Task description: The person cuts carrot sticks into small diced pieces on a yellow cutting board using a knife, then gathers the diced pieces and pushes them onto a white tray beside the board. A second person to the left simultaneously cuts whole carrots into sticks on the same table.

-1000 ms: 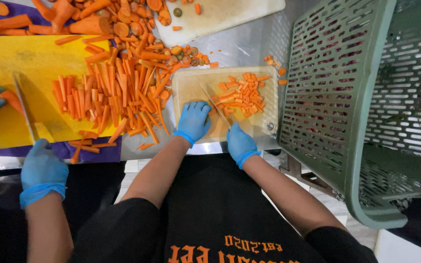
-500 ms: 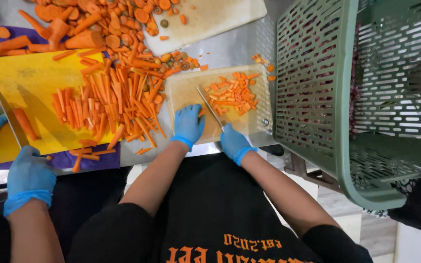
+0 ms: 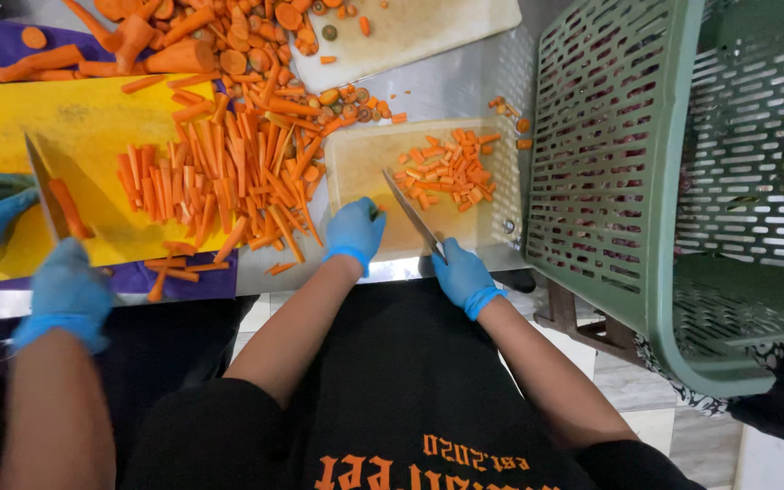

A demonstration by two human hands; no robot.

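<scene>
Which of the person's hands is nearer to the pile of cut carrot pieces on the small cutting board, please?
Right. The right hand grips the knife below the carrot pieces; the left hand rests on the board's far-left edge.

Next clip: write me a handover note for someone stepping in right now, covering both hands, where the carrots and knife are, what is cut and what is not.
Left hand: gloved, resting on the near left edge of the pale cutting board.
Right hand: gloved, gripping the knife, blade angled across the board toward the short carrot pieces.
Done: those short pieces lie heaped on the board's right half.
Left: a large pile of long carrot sticks sits beside the board, spilling onto the yellow board, where a co-worker's gloved hands cut with another knife. Green crate stands at right.
</scene>
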